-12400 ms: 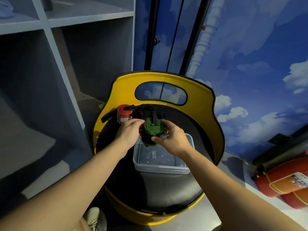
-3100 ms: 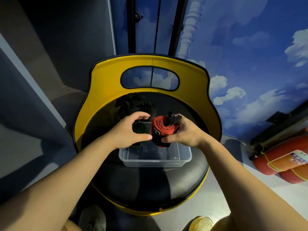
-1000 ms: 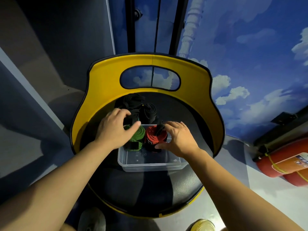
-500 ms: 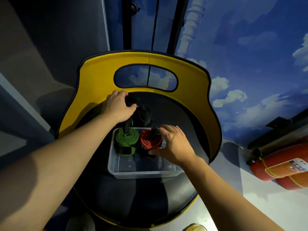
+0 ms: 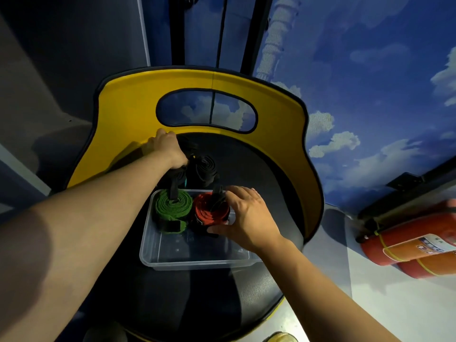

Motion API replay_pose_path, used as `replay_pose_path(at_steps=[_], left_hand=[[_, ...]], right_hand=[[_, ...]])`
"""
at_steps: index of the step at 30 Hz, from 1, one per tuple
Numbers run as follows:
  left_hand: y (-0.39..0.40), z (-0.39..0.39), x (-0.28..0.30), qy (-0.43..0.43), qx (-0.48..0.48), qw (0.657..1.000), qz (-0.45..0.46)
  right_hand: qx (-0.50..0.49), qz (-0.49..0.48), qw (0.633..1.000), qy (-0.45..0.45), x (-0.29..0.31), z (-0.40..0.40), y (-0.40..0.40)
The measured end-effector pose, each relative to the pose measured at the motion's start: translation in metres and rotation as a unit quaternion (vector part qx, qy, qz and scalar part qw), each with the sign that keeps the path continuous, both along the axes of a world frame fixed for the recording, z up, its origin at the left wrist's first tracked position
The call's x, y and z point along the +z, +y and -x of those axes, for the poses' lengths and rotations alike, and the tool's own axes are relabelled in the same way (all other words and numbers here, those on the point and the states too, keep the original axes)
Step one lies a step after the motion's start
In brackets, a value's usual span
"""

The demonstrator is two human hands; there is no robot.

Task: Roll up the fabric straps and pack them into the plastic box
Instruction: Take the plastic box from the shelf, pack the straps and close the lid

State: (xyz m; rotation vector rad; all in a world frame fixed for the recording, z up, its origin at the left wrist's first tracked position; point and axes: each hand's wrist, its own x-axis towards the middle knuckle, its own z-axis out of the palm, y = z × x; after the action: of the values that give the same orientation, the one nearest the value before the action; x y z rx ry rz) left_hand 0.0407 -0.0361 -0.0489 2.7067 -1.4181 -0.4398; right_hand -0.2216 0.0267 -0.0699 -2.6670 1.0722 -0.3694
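- Steadying red roll (image 5: 210, 211) in plastic box (image 5: 197, 262) on black seat (image 5: 197, 297): right hand (image 5: 249, 218) cupped round it, fingers spread; keeping it upright, snug against green roll (image 5: 172, 206).
- Reaching behind box: left hand (image 5: 170, 149) closing on black straps (image 5: 202, 169); exact grip not discernible. Lifting one strap only, avoiding tangles.

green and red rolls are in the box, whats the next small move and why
Probably lift the black strap roll under the left hand and bring it toward the plastic box. The green roll and red roll fill only its far end, the near half is bare, and the right hand steadies the red one.
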Motion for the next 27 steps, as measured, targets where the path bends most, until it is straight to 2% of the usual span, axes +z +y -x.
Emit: replay_pose_path(at_steps=[4, 9, 13, 19, 23, 27], left_hand=[[0.001, 0.001, 0.005, -0.073, 0.008, 0.997, -0.018], [0.000, -0.008, 0.003, -0.006, 0.012, 1.000, -0.005], [0.009, -0.015, 0.012, 0.006, 0.018, 0.998, 0.064], [0.026, -0.022, 0.058, 0.043, 0.009, 0.979, 0.198], [0.045, -0.012, 0.087, 0.053, -0.012, 0.967, 0.247], [0.069, 0.004, 0.112, 0.060, -0.043, 0.956, 0.282]], right_hand=[[-0.003, 0.002, 1.000, 0.000, 0.000, 0.000, 0.001], [-0.004, 0.000, 1.000, -0.002, -0.002, 0.000, 0.001], [-0.008, -0.001, 1.000, -0.005, 0.000, 0.000, 0.001], [-0.014, -0.002, 1.000, -0.001, 0.004, 0.001, 0.004], [-0.024, -0.004, 1.000, 0.015, 0.002, 0.000, 0.005], [-0.055, 0.058, 0.997, 0.018, 0.002, -0.001, 0.010]])
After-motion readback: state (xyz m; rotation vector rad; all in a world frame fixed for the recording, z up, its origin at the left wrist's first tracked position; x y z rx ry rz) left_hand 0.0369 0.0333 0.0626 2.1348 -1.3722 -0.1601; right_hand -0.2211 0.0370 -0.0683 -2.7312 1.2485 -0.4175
